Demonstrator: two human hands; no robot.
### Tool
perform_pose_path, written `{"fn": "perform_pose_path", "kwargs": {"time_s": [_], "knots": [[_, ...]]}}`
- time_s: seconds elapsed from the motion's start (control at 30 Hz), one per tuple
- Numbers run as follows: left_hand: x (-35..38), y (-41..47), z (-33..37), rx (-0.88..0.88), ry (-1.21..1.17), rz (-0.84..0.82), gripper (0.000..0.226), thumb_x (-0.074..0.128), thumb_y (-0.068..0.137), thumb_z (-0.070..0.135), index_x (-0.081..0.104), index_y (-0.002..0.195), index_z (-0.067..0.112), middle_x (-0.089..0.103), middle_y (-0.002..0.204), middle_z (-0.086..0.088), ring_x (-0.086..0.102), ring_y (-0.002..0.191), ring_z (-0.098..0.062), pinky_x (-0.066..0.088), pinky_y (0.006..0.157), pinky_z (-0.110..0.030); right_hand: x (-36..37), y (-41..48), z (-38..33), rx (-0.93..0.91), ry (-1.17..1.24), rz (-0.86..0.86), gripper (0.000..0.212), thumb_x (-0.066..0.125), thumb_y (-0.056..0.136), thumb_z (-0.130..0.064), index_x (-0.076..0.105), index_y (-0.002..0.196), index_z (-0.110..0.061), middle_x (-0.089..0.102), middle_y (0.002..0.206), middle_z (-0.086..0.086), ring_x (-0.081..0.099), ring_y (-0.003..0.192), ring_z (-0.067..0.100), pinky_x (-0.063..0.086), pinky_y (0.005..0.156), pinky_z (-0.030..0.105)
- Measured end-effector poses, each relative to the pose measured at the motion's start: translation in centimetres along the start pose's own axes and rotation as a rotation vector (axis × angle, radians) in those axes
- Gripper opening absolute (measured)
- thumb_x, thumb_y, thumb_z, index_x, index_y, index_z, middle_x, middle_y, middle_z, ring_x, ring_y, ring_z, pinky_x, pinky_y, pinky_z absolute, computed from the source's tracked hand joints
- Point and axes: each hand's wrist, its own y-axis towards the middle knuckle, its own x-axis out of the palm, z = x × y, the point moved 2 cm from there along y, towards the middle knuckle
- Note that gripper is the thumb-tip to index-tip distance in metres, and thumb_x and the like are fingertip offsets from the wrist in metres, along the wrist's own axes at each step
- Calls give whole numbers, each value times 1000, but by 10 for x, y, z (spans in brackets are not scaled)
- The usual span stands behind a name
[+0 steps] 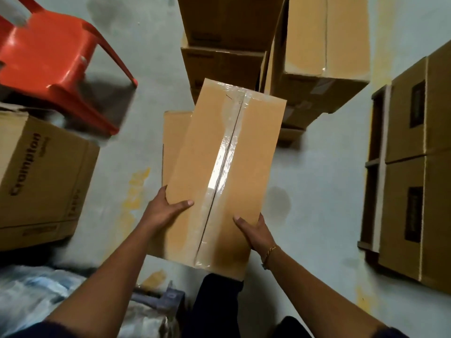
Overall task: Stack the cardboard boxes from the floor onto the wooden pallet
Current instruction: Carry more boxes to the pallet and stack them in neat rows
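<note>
You're carrying one long box point(219, 167) clear of the floor point(329, 179), near the centre of the scene, top face up, far end pointing away and slightly right. Your left hand point(166, 211) is gripping the near-left edge with the thumb lying across the top. Your right hand point(253, 232) is clamping the near-right edge, thumb on top, fingers underneath and out of sight. Your hands are apart, one per side, both closed on the box.

Progress as I'm reading it: early to mid. The wooden pallet point(372, 163) is sitting at the right, carrying a far pallet box point(407, 123) and a near pallet box point(402, 215), butting end to end. Whether there's a layer under them, I can't tell. The held box isn't over the pallet yet, so it's needing a swing right and a set-down.

Waiting on the floor:
- a floor box point(174, 142) lying just under the held one's left side
- a left stack point(224, 32) and a right stack point(324, 40) at the far end
- a printed box point(41, 181) at the left, near the red chair point(46, 54); I'm not sure that one counts

The box is plain brown corrugated board. A clear tape strip point(224, 162) is running down the centre seam, glaring and wrinkling at the far end. The corners are looking square, with no crushing showing. Since you're holding it by the near end alone, I'm guessing it's light.
</note>
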Motion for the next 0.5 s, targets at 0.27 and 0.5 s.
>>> {"fn": "perform_pose_path", "kwargs": {"time_s": [0.27, 0.5], "knots": [[49, -74, 36, 92, -64, -6, 83, 90, 72, 51, 53, 142, 29, 71, 119, 11, 68, 108, -13, 54, 92, -31, -67, -70, -2, -28, 66, 143, 76, 76, 79, -66, 47, 143, -37, 64, 133, -8, 62, 118, 20, 51, 107, 50], [134, -180, 104, 227, -54, -46, 73, 88, 78, 43, 55, 141, 28, 71, 116, 8, 66, 97, -4, 50, 80, -25, -183, -172, 14, -107, 136, 275, 69, 72, 88, -55, 44, 147, -33, 62, 131, -7, 62, 111, 17, 55, 96, 42]]}}
